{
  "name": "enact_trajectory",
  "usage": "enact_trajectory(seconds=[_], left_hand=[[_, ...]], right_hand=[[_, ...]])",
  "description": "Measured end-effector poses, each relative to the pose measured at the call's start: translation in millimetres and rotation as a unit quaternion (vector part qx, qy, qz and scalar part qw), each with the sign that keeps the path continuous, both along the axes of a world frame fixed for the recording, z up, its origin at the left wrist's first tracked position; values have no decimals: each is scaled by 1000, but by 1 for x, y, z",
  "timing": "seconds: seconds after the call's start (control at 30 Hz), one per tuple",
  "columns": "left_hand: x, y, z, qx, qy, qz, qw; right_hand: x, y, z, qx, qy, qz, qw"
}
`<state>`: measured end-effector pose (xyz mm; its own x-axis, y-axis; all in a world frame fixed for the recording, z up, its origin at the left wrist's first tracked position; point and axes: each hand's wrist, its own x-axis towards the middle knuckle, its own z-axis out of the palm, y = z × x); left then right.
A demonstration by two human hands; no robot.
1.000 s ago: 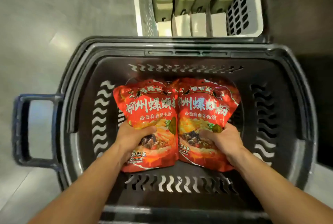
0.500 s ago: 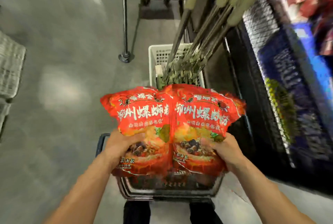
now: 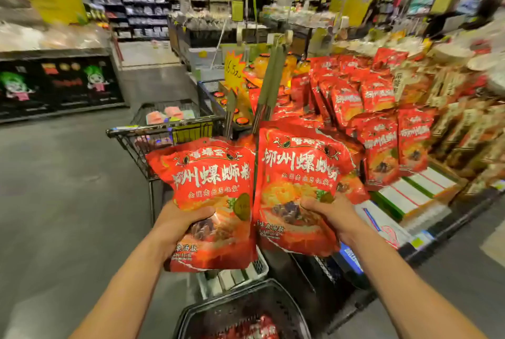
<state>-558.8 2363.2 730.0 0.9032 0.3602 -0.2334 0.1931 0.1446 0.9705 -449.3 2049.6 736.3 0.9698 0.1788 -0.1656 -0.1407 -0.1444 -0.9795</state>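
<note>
Left hand (image 3: 180, 225) grips left noodle packet (image 3: 214, 183), right hand (image 3: 332, 218) right noodle packet (image 3: 297, 172); I judge neither placed yet.

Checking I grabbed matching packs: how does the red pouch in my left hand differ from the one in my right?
The left pouch is held lower than the right pouch. The left hand grips the left pouch by its left edge, the right hand the right pouch by its right edge. The left pouch fronts a cart, the right pouch the shelf display. Both share the same red print and white lettering.
</note>
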Motion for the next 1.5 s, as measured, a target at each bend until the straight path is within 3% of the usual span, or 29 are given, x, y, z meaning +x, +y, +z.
enact_trajectory(seconds=[0.17,0.37,0.77,1.13,1.5], left_hand=[[23,-54,62,4,-45,-77,996],[53,-150,84,10,-71,-126,989],[133,-387,90,38,-85,-128,987],[215,-511,79,67,-32,-138,988],[372,-573,33,34,-13,-117,992]], right_hand=[[-8,-79,63,17,-34,-63,997],[-8,-184,98,46,-77,-105,990],[52,-429,97,11,-84,-113,990],[125,-541,68,40,-26,-115,992],[273,-600,36,-5,11,-97,995]])
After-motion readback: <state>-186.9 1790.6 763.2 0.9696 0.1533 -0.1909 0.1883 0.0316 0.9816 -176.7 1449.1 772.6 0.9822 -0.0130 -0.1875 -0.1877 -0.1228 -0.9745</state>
